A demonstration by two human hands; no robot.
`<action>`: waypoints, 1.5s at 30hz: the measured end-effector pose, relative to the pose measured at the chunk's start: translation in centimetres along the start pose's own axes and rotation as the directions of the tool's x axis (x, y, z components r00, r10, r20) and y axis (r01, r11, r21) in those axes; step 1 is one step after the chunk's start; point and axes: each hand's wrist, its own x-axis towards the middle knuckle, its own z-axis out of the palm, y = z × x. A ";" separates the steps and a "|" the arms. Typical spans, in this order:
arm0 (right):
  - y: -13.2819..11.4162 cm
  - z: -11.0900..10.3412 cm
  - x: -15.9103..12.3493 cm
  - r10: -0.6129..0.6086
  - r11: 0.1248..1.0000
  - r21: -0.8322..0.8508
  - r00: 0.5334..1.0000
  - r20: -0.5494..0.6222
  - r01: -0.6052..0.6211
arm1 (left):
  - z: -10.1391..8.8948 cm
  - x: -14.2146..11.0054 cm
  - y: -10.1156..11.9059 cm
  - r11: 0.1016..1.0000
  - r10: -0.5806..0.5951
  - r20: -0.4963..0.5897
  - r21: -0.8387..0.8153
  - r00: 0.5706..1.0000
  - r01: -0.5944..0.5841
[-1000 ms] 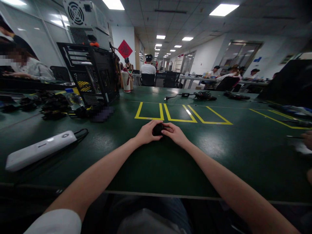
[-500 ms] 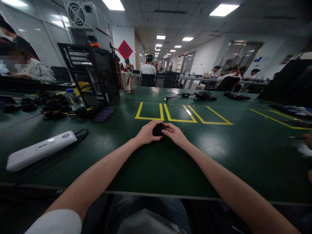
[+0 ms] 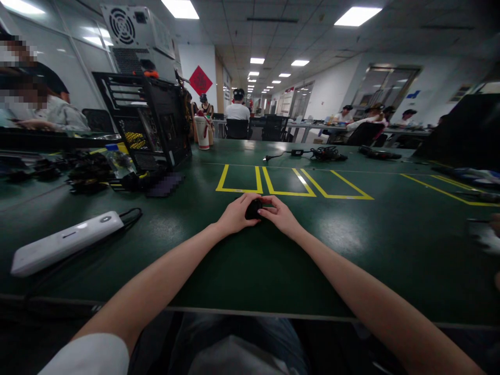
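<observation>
A small black object [image 3: 253, 209] sits on the green table [image 3: 250, 260] just in front of the yellow taped boxes [image 3: 289, 183]. My left hand [image 3: 235, 215] cups its left side with curled fingers. My right hand [image 3: 278, 214] grips its right side, thumb and fingers pinched onto it. Both hands rest on the tabletop, and most of the object is hidden between them, so I cannot make out what it is.
A white power strip [image 3: 64, 241] with a black cord lies at the left. Behind it stand an open black computer case [image 3: 150, 122] and a pile of black cables [image 3: 84, 169]. A black adapter and cable [image 3: 318, 152] lie far across. People sit at other tables.
The black object looks slightly more covered by my fingers. My arms and hands stay in the same place.
</observation>
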 end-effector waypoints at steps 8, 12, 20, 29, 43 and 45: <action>-0.2 -0.3 -0.2 -0.002 0.995 0.100 0.998 0.059 -0.004 | 0.0 0.1 0.1 1.000 -0.005 -0.006 0.006 1.000 0.005; 0.0 -0.2 0.1 -0.006 0.997 0.072 1.000 0.008 0.006 | 0.1 0.1 -0.1 1.000 -0.005 -0.007 0.013 1.000 0.005; -0.4 -0.1 -0.3 -0.013 1.000 0.018 0.999 0.048 0.012 | 0.1 0.1 -0.1 1.000 -0.013 -0.003 0.011 1.000 0.013; -0.2 0.1 -0.2 -0.018 1.000 -0.005 1.000 -0.009 0.018 | 0.2 0.2 -0.2 1.000 -0.025 -0.008 0.015 1.000 0.025; -0.2 -0.1 -0.1 -0.013 1.000 -0.004 1.000 -0.020 0.013 | 0.1 0.2 -0.1 1.000 -0.022 -0.007 0.006 1.000 0.022; -0.2 -0.2 -0.1 0.011 1.000 -0.009 1.000 -0.005 -0.011 | 0.0 0.2 -0.1 1.000 -0.030 -0.003 0.002 1.000 0.030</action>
